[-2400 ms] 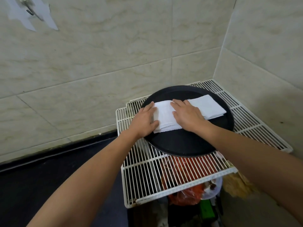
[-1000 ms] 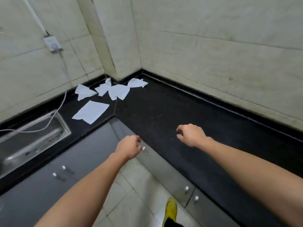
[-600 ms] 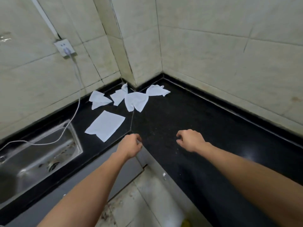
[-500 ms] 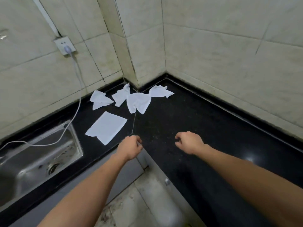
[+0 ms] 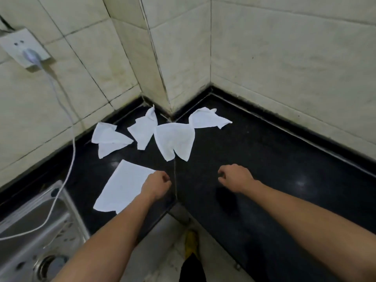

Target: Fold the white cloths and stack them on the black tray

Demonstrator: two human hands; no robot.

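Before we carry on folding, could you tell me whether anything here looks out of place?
Yes: four crumpled cloths lie scattered in the counter corner, some overlapping, unfolded. Also, a white cable trails from the wall socket across the sink, which looks risky.

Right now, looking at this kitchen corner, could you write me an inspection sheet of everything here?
Surface: black countertop, glossy, wrapping the corner.
Job's things: flat cloth nearest; crumpled left cloth, second cloth, middle cloth, right cloth near the corner; black tray not in view.
Clutter: nothing seen.
Grippers: left hand curled at the flat cloth's edge, no grip visible; right hand curled, empty.
Cables: white cable hangs from wall socket and trails over the sink.
Surroundings: tiled walls, yellow shoe below.
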